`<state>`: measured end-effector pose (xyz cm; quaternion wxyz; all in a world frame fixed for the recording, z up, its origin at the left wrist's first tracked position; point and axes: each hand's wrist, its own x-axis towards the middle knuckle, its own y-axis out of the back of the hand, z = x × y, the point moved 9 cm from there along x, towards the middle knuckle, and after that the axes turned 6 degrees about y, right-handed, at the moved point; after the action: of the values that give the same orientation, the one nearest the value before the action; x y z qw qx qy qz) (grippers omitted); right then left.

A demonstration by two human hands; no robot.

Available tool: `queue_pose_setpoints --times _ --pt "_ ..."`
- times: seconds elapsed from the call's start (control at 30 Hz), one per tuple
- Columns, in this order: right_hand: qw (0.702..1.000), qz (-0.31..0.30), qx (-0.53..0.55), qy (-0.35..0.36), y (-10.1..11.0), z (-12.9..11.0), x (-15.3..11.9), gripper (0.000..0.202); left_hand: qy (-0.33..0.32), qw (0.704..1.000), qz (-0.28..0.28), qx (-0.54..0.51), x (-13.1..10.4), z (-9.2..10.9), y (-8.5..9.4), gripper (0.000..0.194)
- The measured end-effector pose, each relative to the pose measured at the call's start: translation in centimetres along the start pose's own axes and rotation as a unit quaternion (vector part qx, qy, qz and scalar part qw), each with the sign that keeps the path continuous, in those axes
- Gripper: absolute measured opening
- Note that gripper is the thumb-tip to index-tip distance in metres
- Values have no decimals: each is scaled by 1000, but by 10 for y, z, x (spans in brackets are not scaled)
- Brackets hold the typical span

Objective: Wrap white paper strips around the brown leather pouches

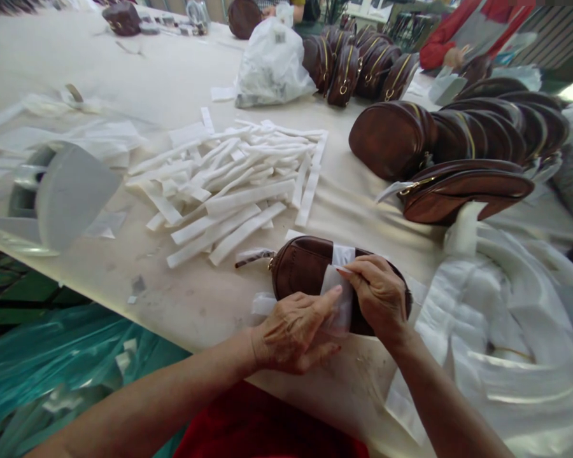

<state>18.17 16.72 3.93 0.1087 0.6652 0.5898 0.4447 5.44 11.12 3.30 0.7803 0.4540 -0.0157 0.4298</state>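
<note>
A dark brown leather bag (302, 266) lies on the table right in front of me, a white wrapping strip (344, 256) around its middle. My right hand (379, 294) rests over the bag's right part, its thumb and fingertips pinched on the strip's edge. My left hand (296, 327) is at the bag's lower left side with its fingers apart, the index fingertip pressing on the translucent strip. A zipper pull in clear wrap (254, 259) sticks out at the bag's left end.
White strips (248, 184) are heaped beyond the bag. A tape dispenser (71, 197) stands left. Brown bags (392, 137) fill the right back, near a white plastic bag (273, 62). White wrapping sheets (487, 337) lie right. Teal plastic (42, 356) hangs below the table edge. People work beyond.
</note>
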Motion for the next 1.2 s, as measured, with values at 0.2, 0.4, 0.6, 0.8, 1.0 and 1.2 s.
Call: queue_pose_setpoints --times 0.2,0.4,0.6,0.8,1.0,1.2 --pt "1000 4 -13 -21 -5 6 -2 22 -6 999 31 11 3 6 5 45" --pt "1000 18 -2 -8 -4 4 -4 20 -17 987 5 163 22 16 -3 22" --pt "999 27 1 -23 -4 8 -6 22 -74 956 14 282 26 20 -21 33" --pt "997 54 -15 -52 -1 15 -6 25 -46 950 -22 309 24 14 -27 37" --pt "997 47 -21 -56 -2 15 -5 29 -17 946 -47 321 24 8 -31 38" --pt "996 45 -32 -73 -4 19 0 23 6 937 -55 345 27 3 -32 44"
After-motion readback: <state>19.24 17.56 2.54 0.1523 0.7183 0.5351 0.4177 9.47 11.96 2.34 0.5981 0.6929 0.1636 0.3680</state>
